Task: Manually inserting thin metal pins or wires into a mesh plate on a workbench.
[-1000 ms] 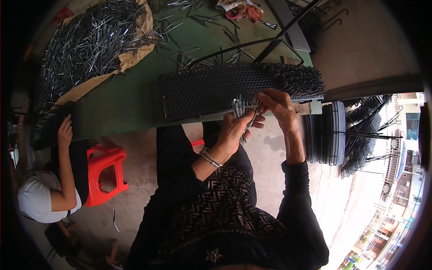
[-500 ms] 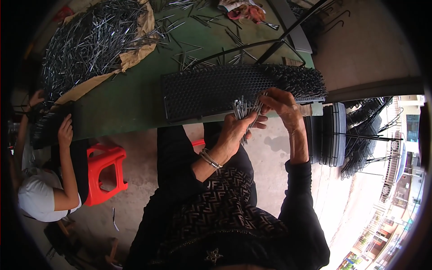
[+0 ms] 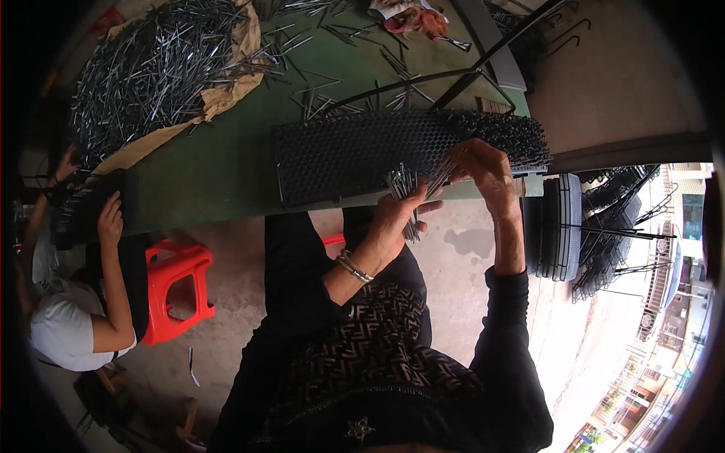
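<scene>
You worked at the near edge of a green table [image 3: 211, 174], feeding metal pins into a black perforated panel [image 3: 340, 155].

The table ran under an outdoor shelter with a bare concrete floor [image 3: 461, 249] below it, and a street showed at the far right. The panel lay along the table's near edge. Your left hand [image 3: 393, 219] was clenched around a bundle of pins [image 3: 404, 192], held just off that edge. Your right hand [image 3: 483, 170] rested on the panel's right part, fingers pinched on a few pins there; how many was too small to tell. A large heap of loose pins [image 3: 143, 75] sat on brown paper at the far left corner. Another person's hand [image 3: 109, 219] touched a second dark panel at the left edge, mostly cut off. Beside them stood a red stool [image 3: 177, 291].
</scene>
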The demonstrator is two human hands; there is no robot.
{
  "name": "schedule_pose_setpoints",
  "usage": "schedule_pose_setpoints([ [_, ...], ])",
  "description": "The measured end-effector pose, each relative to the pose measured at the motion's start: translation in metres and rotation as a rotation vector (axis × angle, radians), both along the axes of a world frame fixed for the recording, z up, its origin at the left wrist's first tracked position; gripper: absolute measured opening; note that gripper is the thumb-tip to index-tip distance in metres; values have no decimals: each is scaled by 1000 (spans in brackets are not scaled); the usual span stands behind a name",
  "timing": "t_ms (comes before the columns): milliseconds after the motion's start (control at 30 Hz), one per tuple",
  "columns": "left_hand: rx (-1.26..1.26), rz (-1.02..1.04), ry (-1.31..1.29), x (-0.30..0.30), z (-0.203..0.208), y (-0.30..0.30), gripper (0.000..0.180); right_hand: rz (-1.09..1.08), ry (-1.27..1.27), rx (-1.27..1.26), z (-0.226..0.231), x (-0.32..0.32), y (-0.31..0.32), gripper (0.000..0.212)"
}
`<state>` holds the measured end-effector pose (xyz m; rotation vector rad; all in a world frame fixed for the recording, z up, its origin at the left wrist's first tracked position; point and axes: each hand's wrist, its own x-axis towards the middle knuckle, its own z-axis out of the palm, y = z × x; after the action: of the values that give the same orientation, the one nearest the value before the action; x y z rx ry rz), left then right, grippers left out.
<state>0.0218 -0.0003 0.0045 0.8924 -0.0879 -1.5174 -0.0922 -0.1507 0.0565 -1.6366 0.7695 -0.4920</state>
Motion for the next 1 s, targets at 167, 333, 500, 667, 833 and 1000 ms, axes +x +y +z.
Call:
schedule_pose_setpoints([
  [167, 64, -70, 54, 5, -11, -2, 29, -344, 6, -378, 0, 11, -27, 15],
  [333, 38, -38, 130, -6, -19, -2, 24, -497, 39, -654, -16, 33, -41, 17],
  [500, -72, -11, 228, -11, -29, -4, 29, -476, 34, -832, -34, 39, -51, 17],
  [667, -23, -74, 227, -10, -23, -4, 43, -449, 65, -1012, -39, 37, -54, 15],
  [833, 31, -136, 273, -4, -15, -3, 38, -434, 78, -1102, -36, 38, -53, 13],
  [1000, 24, -63, 292, -8, -26, -4, 35, -404, 125, -1070, -41, 37, -52, 12],
])
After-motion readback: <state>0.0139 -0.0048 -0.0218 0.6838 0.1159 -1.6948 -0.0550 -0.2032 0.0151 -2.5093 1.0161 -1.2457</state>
